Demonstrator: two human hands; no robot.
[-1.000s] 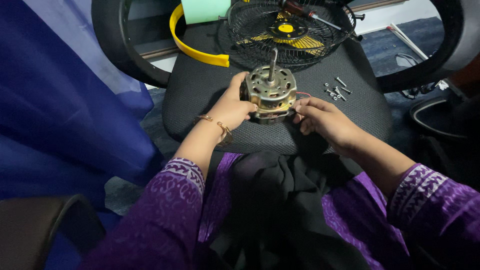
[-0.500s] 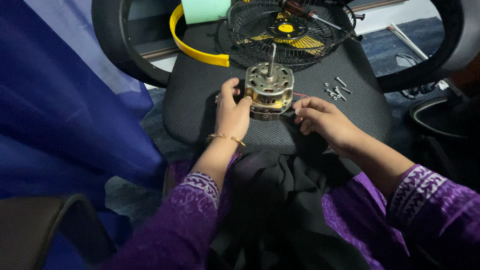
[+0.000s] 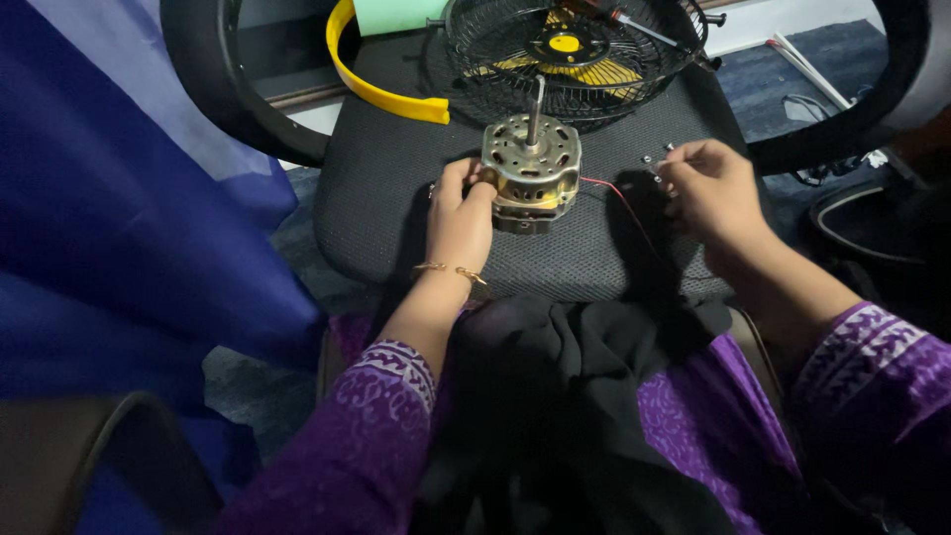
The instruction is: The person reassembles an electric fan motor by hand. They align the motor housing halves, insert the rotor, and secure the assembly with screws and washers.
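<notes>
- Fan motor (image 3: pixel 530 173) stands on the black chair seat (image 3: pixel 396 198), shaft upright, just in front of the wire fan guard (image 3: pixel 570 50).
- Left hand (image 3: pixel 461 213) touches the motor's left side; grip closed lightly against the housing.
- Right hand (image 3: pixel 713 188) is apart from the motor, fingers pinched over small screws (image 3: pixel 659 159) — whether one is held, cannot tell.
- Red wire (image 3: pixel 609 190) trails from the motor toward the right hand.
- Yellow curved band (image 3: pixel 376 84) lies at the seat's far left.

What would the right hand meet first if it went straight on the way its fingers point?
Probably the small screws on the seat, just ahead of the right hand fingertips; whether they already touch is unclear.
</notes>
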